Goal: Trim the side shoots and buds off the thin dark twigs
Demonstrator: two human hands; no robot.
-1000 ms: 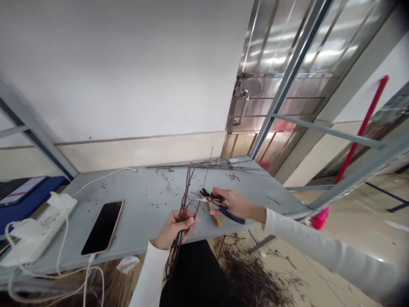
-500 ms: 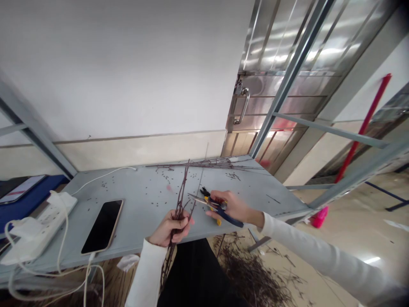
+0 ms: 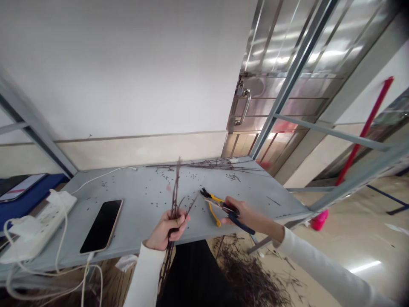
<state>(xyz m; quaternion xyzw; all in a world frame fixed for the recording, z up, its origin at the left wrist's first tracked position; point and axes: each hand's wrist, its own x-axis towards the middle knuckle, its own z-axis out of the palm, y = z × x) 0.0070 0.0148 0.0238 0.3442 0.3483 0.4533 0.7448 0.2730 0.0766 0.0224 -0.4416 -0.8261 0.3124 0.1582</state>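
Note:
My left hand (image 3: 169, 228) is closed round a bundle of thin dark twigs (image 3: 174, 192), held upright near the front edge of the table. One side twig leans out to the right of the fist. To the right, my right hand (image 3: 238, 213) grips dark-handled scissors (image 3: 237, 218), whose pale blades point left and stand apart from the twigs. Yellow-handled pliers (image 3: 213, 204) with black jaws lie on the table, partly behind the scissors. Along the back of the table rests a row of long thin branches (image 3: 204, 164).
A phone (image 3: 102, 226) lies at the left, plugged into a cable, beside a white power strip (image 3: 41, 226). Small dark bits are scattered over the grey table (image 3: 134, 192). Metal posts rise at both sides. A heap of cut twigs (image 3: 252, 268) lies on the floor.
My right hand has moved right with the scissors, away from the twigs, uncovering more of the pliers. The twig bundle in my left hand has shifted slightly left and stands straighter.

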